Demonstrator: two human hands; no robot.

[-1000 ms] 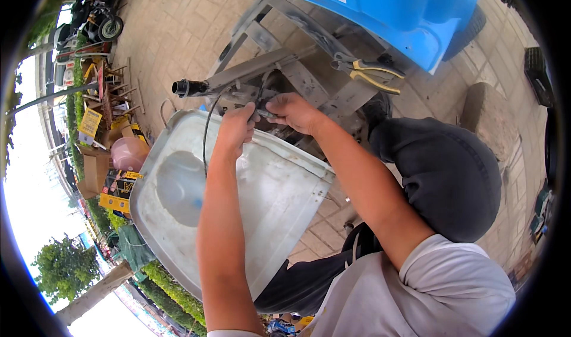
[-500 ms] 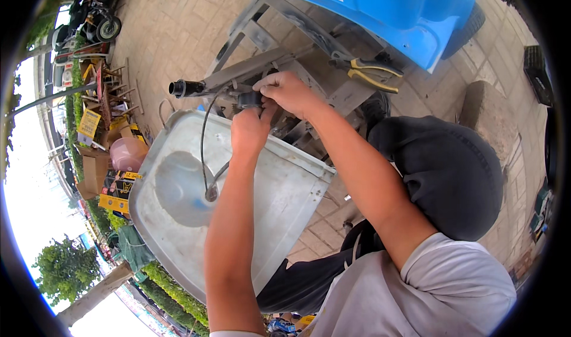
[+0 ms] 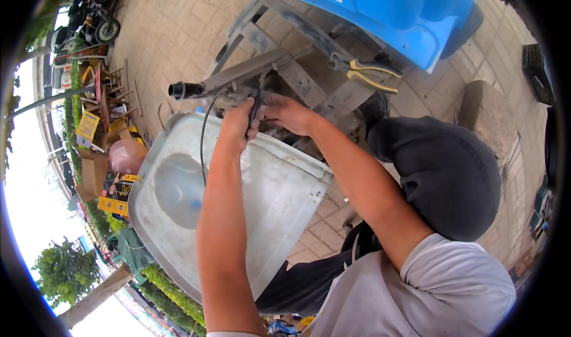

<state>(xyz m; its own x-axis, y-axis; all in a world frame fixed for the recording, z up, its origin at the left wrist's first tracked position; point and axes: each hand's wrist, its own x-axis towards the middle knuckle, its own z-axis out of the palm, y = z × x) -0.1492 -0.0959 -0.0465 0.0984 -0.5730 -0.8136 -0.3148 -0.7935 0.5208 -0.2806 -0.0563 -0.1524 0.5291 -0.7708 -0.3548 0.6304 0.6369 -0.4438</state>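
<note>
A black cable [image 3: 260,90] rises from the grey metal frame [image 3: 238,71] and passes between my hands. My left hand [image 3: 239,122] is closed on it, fingers wrapped round its lower stretch. Close against the cable is my right hand [image 3: 288,115], its fingers curled in; what they grip is hidden. A second thin black cable [image 3: 203,141] curves down over a pale grey panel [image 3: 279,200] with a round recess, under my left forearm. Pliers with yellow-and-black handles [image 3: 372,78] lie on the frame, right of my hands.
A blue body panel [image 3: 380,10] overhangs the frame at the back. A black tube end [image 3: 184,90] sticks out at its left. Right of me lies a stone block [image 3: 488,117]. Cardboard boxes [image 3: 92,173] and a pink tub [image 3: 126,156] stand at far left on the paving.
The black ring-shaped roll that showed between my fingers is out of sight. My left hand has shifted slightly left and down and now grips the cable; my right hand has moved down beside it.
</note>
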